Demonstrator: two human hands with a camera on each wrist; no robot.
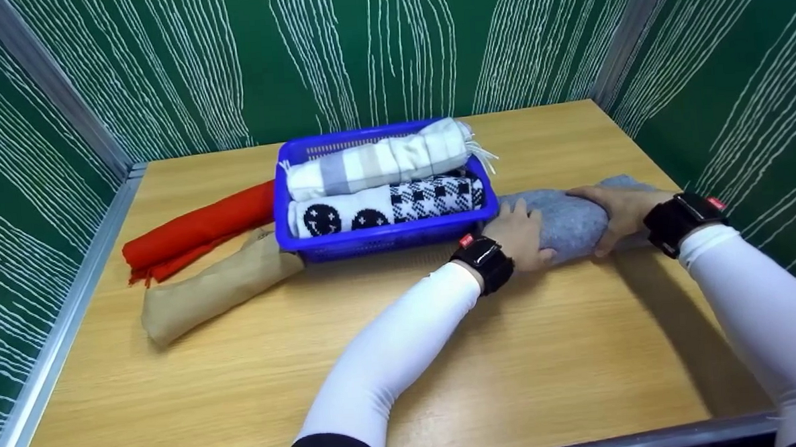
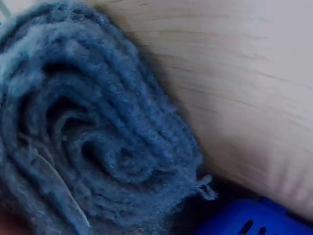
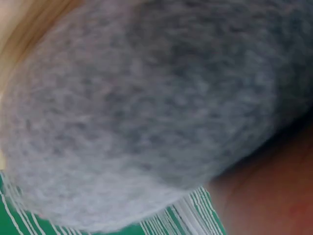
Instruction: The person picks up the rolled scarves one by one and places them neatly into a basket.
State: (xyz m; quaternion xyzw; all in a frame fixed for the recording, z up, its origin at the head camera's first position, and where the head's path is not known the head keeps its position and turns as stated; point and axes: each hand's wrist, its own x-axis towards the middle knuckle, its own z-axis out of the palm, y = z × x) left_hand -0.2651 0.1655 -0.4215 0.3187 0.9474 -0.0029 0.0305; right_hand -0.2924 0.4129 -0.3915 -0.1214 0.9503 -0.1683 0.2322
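A rolled grey scarf (image 1: 566,223) lies just right of the blue basket, with both hands on it. My left hand (image 1: 516,235) grips its left end, fingers over the top and thumb on the near side. Farther right, my right hand (image 1: 619,210) wraps round the roll, and some grey cloth shows beyond it. The spiral end of the scarf (image 2: 112,142) fills much of the left wrist view, with the blue basket (image 2: 254,220) close below. Its fuzzy outer side (image 3: 137,112) fills the right wrist view.
The blue basket (image 1: 385,236) holds a striped white scarf (image 1: 395,158) and a black-and-white patterned one (image 1: 384,207). Left of it lie a red rolled scarf (image 1: 200,225) and a tan one (image 1: 219,288), both reaching the basket. Green walls (image 1: 411,55) enclose the wooden table (image 1: 257,384).
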